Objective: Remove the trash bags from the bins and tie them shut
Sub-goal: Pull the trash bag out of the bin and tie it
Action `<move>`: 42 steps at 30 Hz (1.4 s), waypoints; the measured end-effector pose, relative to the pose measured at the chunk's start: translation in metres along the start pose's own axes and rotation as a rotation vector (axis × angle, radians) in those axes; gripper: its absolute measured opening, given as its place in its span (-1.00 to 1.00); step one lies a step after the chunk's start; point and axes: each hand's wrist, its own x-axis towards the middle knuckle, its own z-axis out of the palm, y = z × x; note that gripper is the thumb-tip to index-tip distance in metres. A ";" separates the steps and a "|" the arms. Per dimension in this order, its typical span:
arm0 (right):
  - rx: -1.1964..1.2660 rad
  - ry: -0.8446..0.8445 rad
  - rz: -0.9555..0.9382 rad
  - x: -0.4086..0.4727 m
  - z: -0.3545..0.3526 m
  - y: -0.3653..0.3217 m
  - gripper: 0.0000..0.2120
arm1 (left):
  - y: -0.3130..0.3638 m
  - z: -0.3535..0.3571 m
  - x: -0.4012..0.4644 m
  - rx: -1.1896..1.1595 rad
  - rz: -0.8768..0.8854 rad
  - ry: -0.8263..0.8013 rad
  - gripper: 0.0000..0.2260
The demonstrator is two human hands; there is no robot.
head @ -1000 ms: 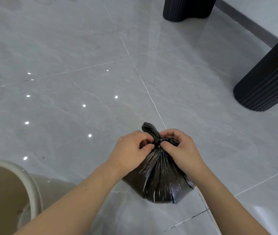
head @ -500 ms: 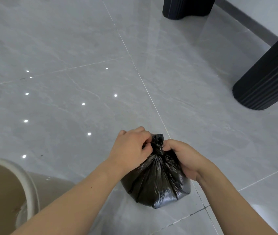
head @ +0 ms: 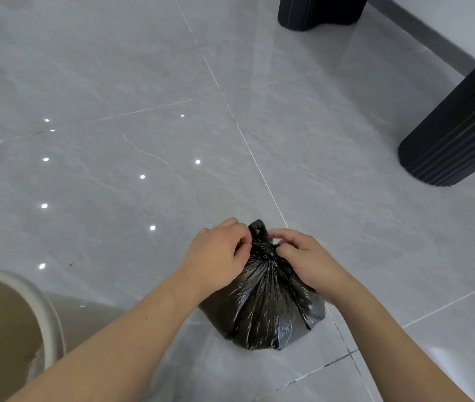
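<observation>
A small black trash bag [head: 262, 306] sits on the grey tiled floor, its neck gathered into a knot [head: 263, 249] with a short tail sticking up. My left hand [head: 216, 256] pinches the plastic at the knot from the left. My right hand [head: 305, 259] pinches it from the right, fingers curled at the knot. A beige bin with a white rim [head: 43, 303] stands at the lower left, its inside showing no bag.
Two black ribbed furniture bases stand on the floor, one at the top [head: 317, 13] and one at the right [head: 456, 140]. A wall skirting [head: 422, 36] runs along the upper right. Glossy floor tiles [head: 114, 111] stretch to the left.
Both hands kept working the knot at the bag's neck. The tail dropped lower, then rose again between my fingers, and the bag shifted slightly on the floor.
</observation>
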 end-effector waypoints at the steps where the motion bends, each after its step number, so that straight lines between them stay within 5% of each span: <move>1: -0.029 0.014 0.020 0.000 0.001 -0.001 -0.72 | 0.000 0.000 0.000 0.004 -0.001 0.005 -0.92; 8: 0.286 -0.209 0.128 -0.004 -0.002 -0.007 -0.79 | 0.004 0.002 0.002 0.042 0.025 0.023 -0.92; 14: 0.608 -0.154 0.169 -0.002 -0.008 0.007 -0.75 | 0.008 0.004 0.009 0.028 0.051 0.026 -0.92; 20: 0.528 -0.057 0.160 0.000 -0.007 0.010 -0.69 | 0.005 0.010 0.006 0.069 0.049 0.034 -0.93; 27: 0.521 0.058 0.182 0.001 -0.006 0.009 -0.72 | 0.009 0.010 -0.002 0.133 0.230 0.170 -0.68; 35: 0.477 0.061 0.181 0.002 -0.006 0.008 -0.66 | 0.011 0.018 0.002 0.288 0.330 0.132 -0.86; 38: 0.500 0.059 0.158 0.001 -0.006 0.006 -0.68 | 0.018 0.013 0.004 0.148 0.270 0.058 -0.92; 42: 0.453 0.082 0.141 0.002 -0.005 0.006 -0.68 | 0.027 0.007 0.008 -0.343 -0.127 -0.080 -0.90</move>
